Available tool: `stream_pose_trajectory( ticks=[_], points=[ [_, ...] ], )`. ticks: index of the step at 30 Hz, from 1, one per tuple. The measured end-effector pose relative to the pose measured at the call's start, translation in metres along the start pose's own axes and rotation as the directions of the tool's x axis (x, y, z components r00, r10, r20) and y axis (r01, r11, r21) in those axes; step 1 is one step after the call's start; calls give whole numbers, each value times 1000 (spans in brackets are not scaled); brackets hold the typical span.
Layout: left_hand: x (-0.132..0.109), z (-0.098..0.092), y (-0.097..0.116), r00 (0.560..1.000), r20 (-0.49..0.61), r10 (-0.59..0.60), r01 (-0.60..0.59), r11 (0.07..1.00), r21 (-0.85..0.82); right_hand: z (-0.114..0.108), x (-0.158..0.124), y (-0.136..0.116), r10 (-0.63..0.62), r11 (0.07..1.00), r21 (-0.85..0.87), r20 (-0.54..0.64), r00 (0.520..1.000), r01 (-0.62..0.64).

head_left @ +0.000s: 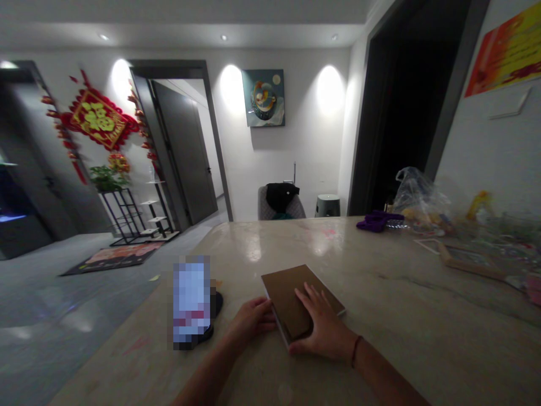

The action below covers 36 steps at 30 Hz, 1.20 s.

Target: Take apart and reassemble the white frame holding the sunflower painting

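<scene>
The brown panel looks light and stiff, best held by its edges, the right hand spread-fingered on top, the left hand bent-fingered at its left edge, pinch unclear.

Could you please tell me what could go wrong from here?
If the left hand swings outward, it might knock the lit screen beside it. The right hand, fingers spread on the brown rectangular item, might push it askew, since the table looks glossy and possibly slippery.
</scene>
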<state>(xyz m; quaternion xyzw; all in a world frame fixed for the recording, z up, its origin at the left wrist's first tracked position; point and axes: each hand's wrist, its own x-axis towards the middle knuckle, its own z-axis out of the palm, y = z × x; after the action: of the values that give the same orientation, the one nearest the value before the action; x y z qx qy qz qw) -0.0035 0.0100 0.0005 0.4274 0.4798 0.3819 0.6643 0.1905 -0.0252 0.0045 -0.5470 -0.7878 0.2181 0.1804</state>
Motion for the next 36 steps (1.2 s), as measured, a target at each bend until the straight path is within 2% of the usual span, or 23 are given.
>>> stream_pose_trajectory(
  ticks=[8,11,14,16,19,25,29,33,36],
  points=[
    [1,0,-1,1000,-19,23,-23,1000,10,3,-1,2,-45,999,-34,-99,994,42],
    [0,3,-2,994,-110,30,-29,1000,10,4,-1,1,-79,992,-103,-115,990,67],
    [-1,7,-3,969,-235,74,-71,997,23,5,0,-2,-105,985,-148,-136,985,84],
    [-1,9,-3,957,-272,102,-95,995,41,7,1,-5,-111,983,-165,-153,982,85],
    [-1,11,-2,957,-275,88,-76,996,51,9,1,-8,-98,982,-177,-148,984,71],
    [2,12,-1,945,-323,62,-31,995,99,8,-3,-13,-83,987,-145,-63,995,73],
    [3,12,0,940,-333,68,-27,991,129,9,-4,-17,-82,991,-107,-68,994,75],
    [7,6,-1,924,-362,125,-44,973,225,17,-5,-26,-107,993,-55,-76,991,103],
    [10,0,-6,928,-326,178,-106,968,228,18,-5,-29,-146,989,-12,-105,984,145]
  ],
)
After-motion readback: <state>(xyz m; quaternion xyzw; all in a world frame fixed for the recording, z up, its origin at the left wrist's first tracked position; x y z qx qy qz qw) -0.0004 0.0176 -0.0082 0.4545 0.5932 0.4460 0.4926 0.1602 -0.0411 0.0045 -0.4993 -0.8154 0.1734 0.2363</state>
